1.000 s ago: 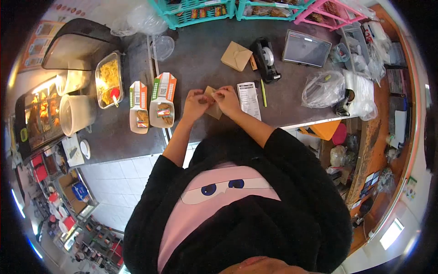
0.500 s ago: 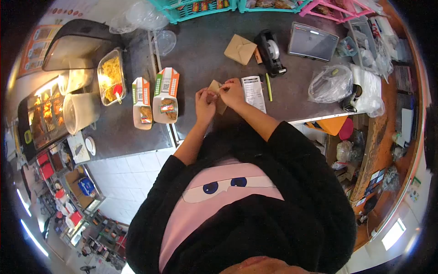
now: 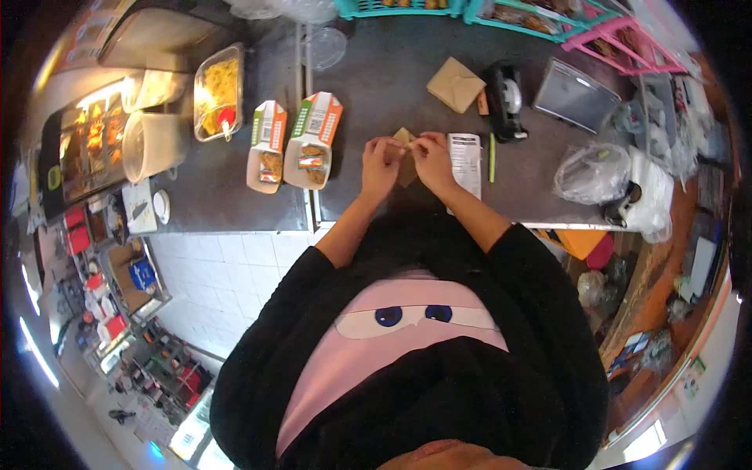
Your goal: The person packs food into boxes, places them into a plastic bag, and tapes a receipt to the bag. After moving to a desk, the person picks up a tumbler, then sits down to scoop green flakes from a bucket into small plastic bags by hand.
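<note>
A small piece of brown paper (image 3: 406, 174), apparently part-folded, lies on the dark counter in front of me. My left hand (image 3: 381, 166) pinches its left side near the upper part. From the other side my right hand (image 3: 434, 163) grips the same paper, with the fingertips of both hands close together. The fingers cover much of the paper, so its exact folds are hidden. Just right of my right hand lies a printed receipt (image 3: 466, 160), and past it a yellow-green pen (image 3: 492, 158). Farther back is a squarish stack of brown paper (image 3: 456, 84).
Two open cardboard food boxes (image 3: 315, 125) with fried pieces and sachets stand left. Beyond them is a tub of yellow food (image 3: 219, 86). A black tape dispenser (image 3: 507, 102), a tablet (image 3: 577, 94) and plastic bags (image 3: 593, 171) are right. Teal baskets (image 3: 517, 23) line the back.
The camera view has shifted, so the counter items appear farther right. Both hands stay on the brown paper, their fingertips now nearer each other at its upper part.
</note>
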The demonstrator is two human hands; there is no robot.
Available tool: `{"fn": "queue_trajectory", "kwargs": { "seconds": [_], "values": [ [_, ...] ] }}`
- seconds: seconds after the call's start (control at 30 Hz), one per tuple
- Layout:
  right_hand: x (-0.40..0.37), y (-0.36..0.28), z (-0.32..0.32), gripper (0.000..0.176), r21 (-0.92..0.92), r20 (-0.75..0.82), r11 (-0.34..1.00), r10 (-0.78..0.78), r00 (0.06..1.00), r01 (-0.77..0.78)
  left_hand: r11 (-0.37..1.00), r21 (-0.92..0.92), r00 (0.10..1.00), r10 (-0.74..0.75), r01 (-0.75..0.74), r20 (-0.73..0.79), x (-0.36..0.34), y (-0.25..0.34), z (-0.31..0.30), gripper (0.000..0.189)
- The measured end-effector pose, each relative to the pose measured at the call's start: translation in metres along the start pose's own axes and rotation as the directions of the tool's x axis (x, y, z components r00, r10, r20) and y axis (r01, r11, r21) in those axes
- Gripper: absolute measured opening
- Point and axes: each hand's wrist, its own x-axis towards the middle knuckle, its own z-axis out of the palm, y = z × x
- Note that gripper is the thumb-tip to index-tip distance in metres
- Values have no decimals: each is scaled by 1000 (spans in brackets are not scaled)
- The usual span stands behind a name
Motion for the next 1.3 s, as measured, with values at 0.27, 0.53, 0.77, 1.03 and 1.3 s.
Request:
{"fn": "queue_trajectory", "kwargs": {
  "seconds": [0.27, 0.53, 0.77, 1.03, 1.3],
  "values": [
    [-15, -61, -25, 81, -453, 448, 756, -266, 854, 473, 847, 509, 870, 131, 151, -475, 14, -56, -120, 36],
    [68, -65, -19, 62, -679, 285, 506, -486, 826, 532, 753, 655, 998, -50, 52, -22, 77, -77, -150, 71],
    [50, -49, 36, 92, 45, 296, 996, 54, 954, -71, 869, 449, 962, -265, 208, 66, 98, -74, -98, 65],
    [83, -76, -23, 50, -175, 356, 973, -81, 931, 152, 828, 538, 925, -316, 159, 213, 61, -3, -88, 51],
    [45, -81, -71, 51, -199, 490, 704, -531, 691, 682, -299, -711, 557, -458, 637, 692, 20, -15, -93, 48]
  ]
}}
